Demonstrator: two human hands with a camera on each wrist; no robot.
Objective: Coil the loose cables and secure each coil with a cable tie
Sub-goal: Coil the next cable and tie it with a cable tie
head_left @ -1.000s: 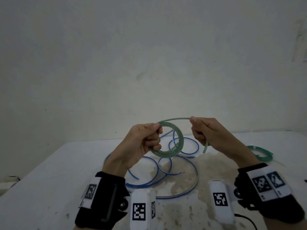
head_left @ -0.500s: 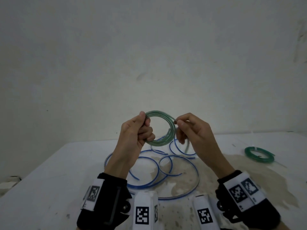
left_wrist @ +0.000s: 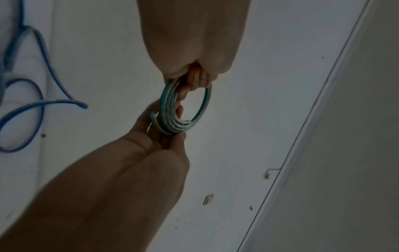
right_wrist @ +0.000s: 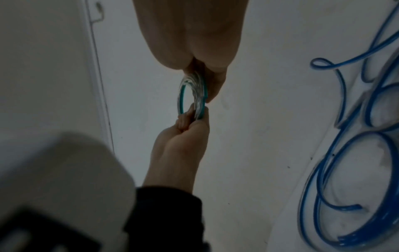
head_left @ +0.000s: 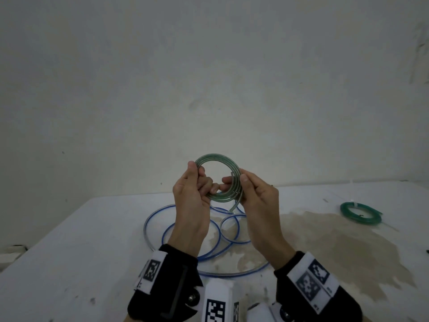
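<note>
I hold a green cable coil [head_left: 216, 158] upright in the air above the table, between both hands. My left hand [head_left: 198, 173] grips its left side, thumb on the rim and fingers curled through the ring. My right hand [head_left: 235, 182] pinches the right side, where the turns stack and a short loose end [head_left: 234, 205] hangs below. The left wrist view shows the coil [left_wrist: 167, 102] with several turns held flat. In the right wrist view the coil [right_wrist: 199, 88] is seen edge-on between both hands. A loose blue cable [head_left: 185, 228] sprawls in loops on the table under my hands.
A second green coil [head_left: 359, 213], with a pale tie on it, lies at the right of the white table [head_left: 69, 252]. A brown stain [head_left: 336, 240] covers the table's right middle. A bare wall stands close behind the far edge.
My right hand has brought the free green end round onto the coil and closed in on it. Both hands have lifted the coil higher and nearer together.
</note>
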